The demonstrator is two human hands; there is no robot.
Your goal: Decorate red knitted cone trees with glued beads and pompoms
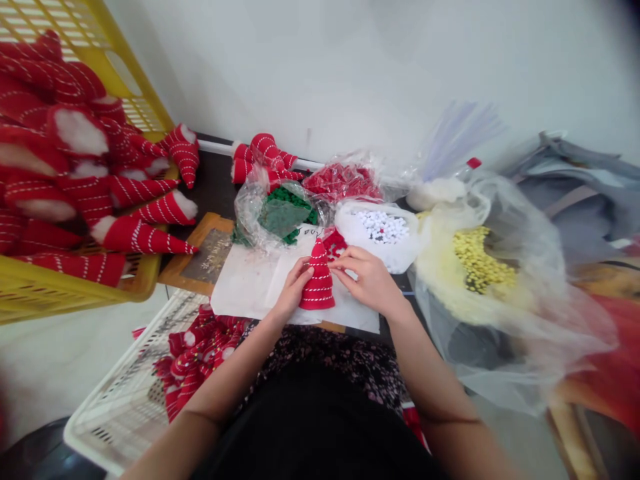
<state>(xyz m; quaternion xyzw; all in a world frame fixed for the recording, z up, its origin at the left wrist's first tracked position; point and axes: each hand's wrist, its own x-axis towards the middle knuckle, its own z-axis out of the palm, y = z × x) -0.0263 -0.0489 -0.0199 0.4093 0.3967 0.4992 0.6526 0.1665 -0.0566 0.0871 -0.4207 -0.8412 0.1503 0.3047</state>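
A red cone (319, 280) with white stripes stands upright on a white sheet (250, 283) in front of me. My left hand (293, 287) grips its left side, fingers curled round it. My right hand (367, 279) pinches the cone near its top from the right, fingers closed. Behind the cone lie plastic bags of small pieces: green (280, 212), red (343, 181), white (383, 227) and yellow (480, 260).
A yellow crate (65, 290) at the left holds several stuffed red striped cones (145, 237). A white basket (125, 393) at lower left holds flat red striped pieces. A brown board (200, 257) lies under the sheet. Grey cloth (585, 193) is heaped at the right.
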